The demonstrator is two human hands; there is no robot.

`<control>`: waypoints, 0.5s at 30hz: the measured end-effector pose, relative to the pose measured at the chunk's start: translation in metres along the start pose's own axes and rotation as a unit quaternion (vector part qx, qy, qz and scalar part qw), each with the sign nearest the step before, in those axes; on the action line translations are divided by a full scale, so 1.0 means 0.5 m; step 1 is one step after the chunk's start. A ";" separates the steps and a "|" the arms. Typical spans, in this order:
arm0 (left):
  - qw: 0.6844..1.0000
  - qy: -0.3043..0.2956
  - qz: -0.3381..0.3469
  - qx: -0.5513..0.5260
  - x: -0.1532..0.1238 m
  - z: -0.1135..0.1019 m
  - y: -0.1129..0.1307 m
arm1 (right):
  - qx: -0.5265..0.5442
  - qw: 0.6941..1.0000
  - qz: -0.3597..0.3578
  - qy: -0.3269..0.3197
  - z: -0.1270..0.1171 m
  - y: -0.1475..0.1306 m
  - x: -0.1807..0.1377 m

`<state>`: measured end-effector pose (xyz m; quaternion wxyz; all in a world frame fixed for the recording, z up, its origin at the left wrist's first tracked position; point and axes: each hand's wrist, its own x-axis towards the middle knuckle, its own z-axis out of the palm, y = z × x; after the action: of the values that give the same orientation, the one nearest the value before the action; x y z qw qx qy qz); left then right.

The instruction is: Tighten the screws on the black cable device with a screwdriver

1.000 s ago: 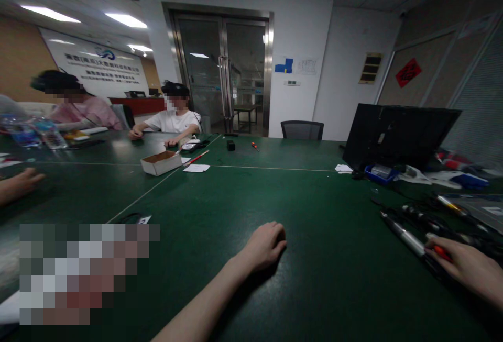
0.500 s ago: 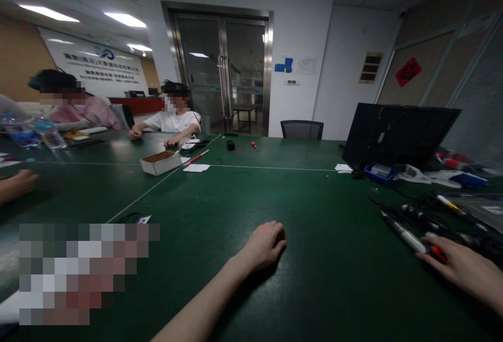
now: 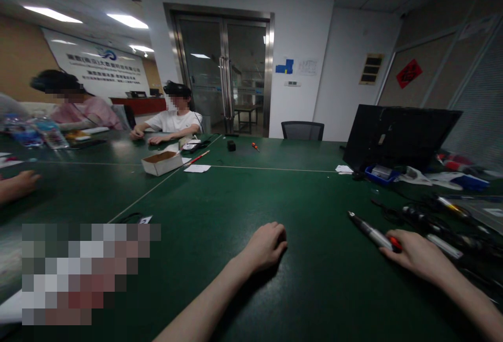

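Note:
My right hand point(image 3: 414, 252) is closed around a silver, pen-shaped electric screwdriver point(image 3: 371, 233) with a dark tapered tip and a red part by my fingers. Its tip points forward and to the left, over the green table point(image 3: 314, 295). My left hand point(image 3: 267, 245) rests on the tabletop in front of me, fingers loosely curled, with nothing visible in them. To the right of my right hand lie dark cables point(image 3: 426, 220) and another silver tool point(image 3: 444, 246).
A black monitor point(image 3: 401, 138) stands at the right, with a blue tray point(image 3: 380, 174) before it. A white box point(image 3: 162, 163), papers point(image 3: 197, 168), a black block point(image 3: 231, 145) and a small red screwdriver point(image 3: 255, 146) lie farther off. Two people sit across at the left; another person's hand point(image 3: 21, 182) is nearer.
My right hand has moved left with the electric screwdriver, away from the cables, uncovering another silver tool. My left hand stays in place.

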<state>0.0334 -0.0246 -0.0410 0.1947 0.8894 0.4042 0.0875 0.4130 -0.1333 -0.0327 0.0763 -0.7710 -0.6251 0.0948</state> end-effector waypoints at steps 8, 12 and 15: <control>0.995 0.068 0.064 -0.036 -0.021 -0.021 0.021 | 0.022 0.985 -0.162 -0.057 0.023 -0.209 -0.015; 0.993 0.039 0.102 -0.037 -0.035 -0.039 0.036 | -0.005 0.974 -0.215 -0.065 0.034 -0.299 -0.020; 0.993 -0.012 0.113 -0.027 -0.037 -0.045 0.034 | -0.029 0.962 -0.262 -0.068 0.053 -0.350 -0.017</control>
<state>0.0258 -0.0425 -0.0137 0.2122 0.9248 0.2965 0.1086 0.2389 -0.1054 -0.0165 0.0337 -0.5741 -0.8112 0.1059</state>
